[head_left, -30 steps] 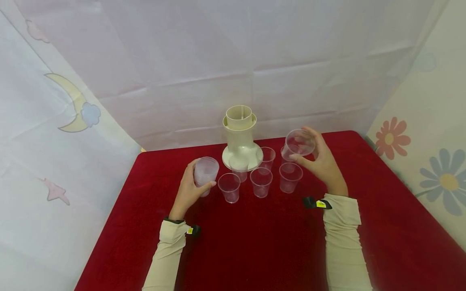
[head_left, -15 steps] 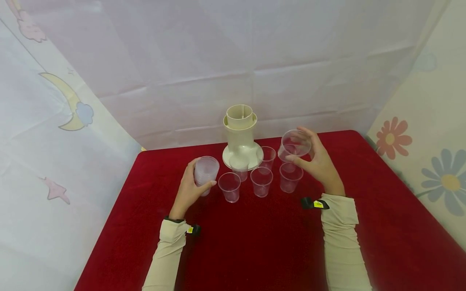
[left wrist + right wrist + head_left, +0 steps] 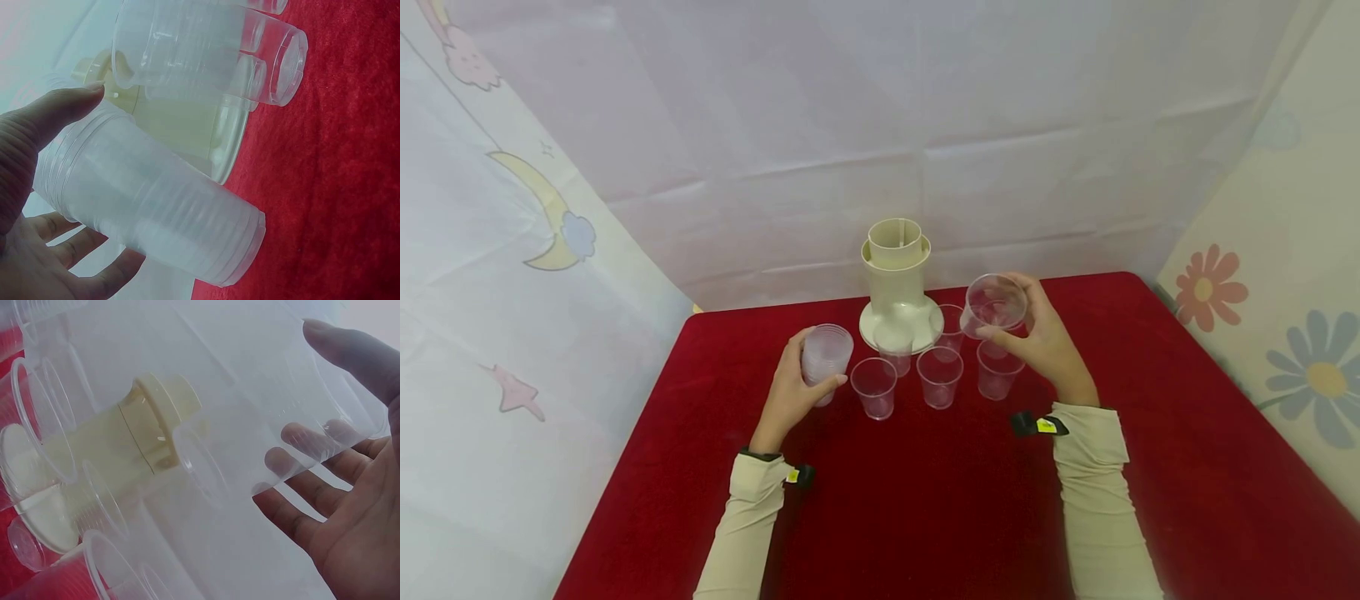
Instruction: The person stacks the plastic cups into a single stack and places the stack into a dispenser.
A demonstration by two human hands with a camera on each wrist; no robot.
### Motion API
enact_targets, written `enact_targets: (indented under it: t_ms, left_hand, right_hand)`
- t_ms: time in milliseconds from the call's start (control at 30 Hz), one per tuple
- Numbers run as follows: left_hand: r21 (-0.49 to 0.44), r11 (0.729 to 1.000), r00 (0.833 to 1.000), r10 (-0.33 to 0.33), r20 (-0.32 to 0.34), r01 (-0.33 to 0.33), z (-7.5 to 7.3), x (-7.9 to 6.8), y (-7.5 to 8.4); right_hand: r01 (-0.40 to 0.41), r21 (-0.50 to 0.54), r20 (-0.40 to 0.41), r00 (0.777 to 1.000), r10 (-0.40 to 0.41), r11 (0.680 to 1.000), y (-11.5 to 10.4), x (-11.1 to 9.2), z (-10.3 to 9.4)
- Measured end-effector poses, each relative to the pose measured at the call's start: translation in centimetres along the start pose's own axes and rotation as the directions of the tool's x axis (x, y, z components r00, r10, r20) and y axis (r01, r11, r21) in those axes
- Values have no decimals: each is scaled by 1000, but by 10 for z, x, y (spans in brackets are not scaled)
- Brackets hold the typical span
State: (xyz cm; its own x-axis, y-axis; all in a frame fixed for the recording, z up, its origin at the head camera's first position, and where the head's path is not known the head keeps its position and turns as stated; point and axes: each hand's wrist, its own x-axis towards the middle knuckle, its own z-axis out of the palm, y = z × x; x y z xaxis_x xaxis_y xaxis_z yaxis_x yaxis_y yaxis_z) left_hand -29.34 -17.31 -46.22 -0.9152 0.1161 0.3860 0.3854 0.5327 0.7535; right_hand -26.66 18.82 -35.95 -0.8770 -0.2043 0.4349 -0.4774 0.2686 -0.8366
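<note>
My left hand (image 3: 797, 392) grips a stack of nested clear plastic cups (image 3: 826, 354) at the left of the group. In the left wrist view the stack (image 3: 156, 194) lies between the thumb and the fingers. My right hand (image 3: 1048, 346) holds one clear plastic cup (image 3: 995, 304) by its side, raised and tilted above the standing cups. The right wrist view shows the fingers behind its transparent wall. Several clear cups stand on the table, among them a front left cup (image 3: 876, 390), a front middle cup (image 3: 940, 379) and a right cup (image 3: 997, 375) below the held one.
A cream plastic cylinder (image 3: 897, 287) on a round base stands behind the cups, with one cup overlapping its base in the head view. A red cloth (image 3: 917, 500) covers the table. White and printed fabric (image 3: 790, 125) hangs at the back and sides.
My right hand has moved left with its cup, from the far right of the group to over the right-hand cups. My left hand and its stack have stayed in place.
</note>
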Motion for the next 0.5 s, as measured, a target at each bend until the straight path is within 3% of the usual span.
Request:
enact_targets:
  t_ms: [500]
  left_hand:
    - [0,1000,1000,-4,-9,4,-1,-1,3]
  right_hand:
    - [19,8,42,999,-19,1000,-1,2,5]
